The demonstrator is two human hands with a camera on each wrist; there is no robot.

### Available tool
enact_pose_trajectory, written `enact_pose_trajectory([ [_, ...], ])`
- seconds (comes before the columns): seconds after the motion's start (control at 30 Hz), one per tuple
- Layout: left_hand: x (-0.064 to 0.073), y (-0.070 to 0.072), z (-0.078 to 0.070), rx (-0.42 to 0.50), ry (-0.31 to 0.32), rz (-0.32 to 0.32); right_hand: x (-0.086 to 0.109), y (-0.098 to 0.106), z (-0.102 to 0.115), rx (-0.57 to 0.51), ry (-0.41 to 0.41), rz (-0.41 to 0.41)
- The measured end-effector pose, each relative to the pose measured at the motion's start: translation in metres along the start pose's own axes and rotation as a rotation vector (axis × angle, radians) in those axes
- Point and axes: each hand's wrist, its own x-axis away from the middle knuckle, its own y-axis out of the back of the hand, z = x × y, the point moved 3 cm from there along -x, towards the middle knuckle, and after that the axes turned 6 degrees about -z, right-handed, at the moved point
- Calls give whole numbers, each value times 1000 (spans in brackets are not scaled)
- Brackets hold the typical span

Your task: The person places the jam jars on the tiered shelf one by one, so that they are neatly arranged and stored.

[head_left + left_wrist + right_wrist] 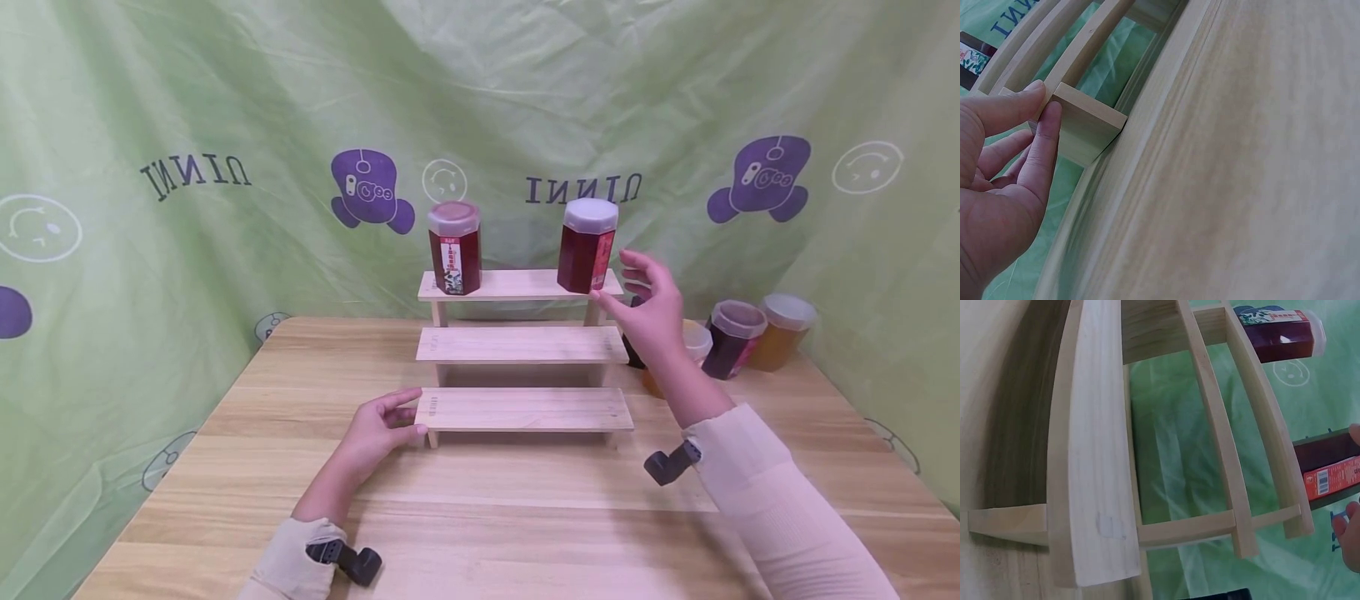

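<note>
A three-tier wooden display stand [525,343] stands on the table. My left hand [378,433] holds the left end of its lowest step, thumb at the front corner; in the left wrist view the thumb and a finger of that hand [1007,169] meet at the board's end. Two hexagonal jars of dark red contents sit on the top step: the left jar [455,250] and the right jar [588,247], which has a whitish lid. Beside the right jar is my right hand [651,304], fingers spread from the thumb, the thumb tip close to the jar's base.
At the table's right rear stand more jars: a dark one [731,340], an amber one [780,333], and others partly hidden by the right arm. A green printed curtain [480,100] hangs behind the wooden table [300,375].
</note>
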Motion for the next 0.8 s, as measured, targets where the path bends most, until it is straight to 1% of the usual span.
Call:
enact_pose_trajectory([
  [0.27, -1, -1, 2, 15, 2, 1, 10, 10, 1, -38, -19, 56],
  [0.37, 0, 0, 2, 15, -2, 3, 14, 13, -1, -23, -36, 88],
  [0.53, 0, -1, 2, 13, 0, -1, 20, 20, -5, -13, -39, 141],
  [0.63, 0, -1, 2, 16, 2, -1, 24, 25, -5, -15, -41, 152],
  [0.8, 0, -1, 2, 19, -1, 3, 28, 34, -5, -15, -26, 143],
])
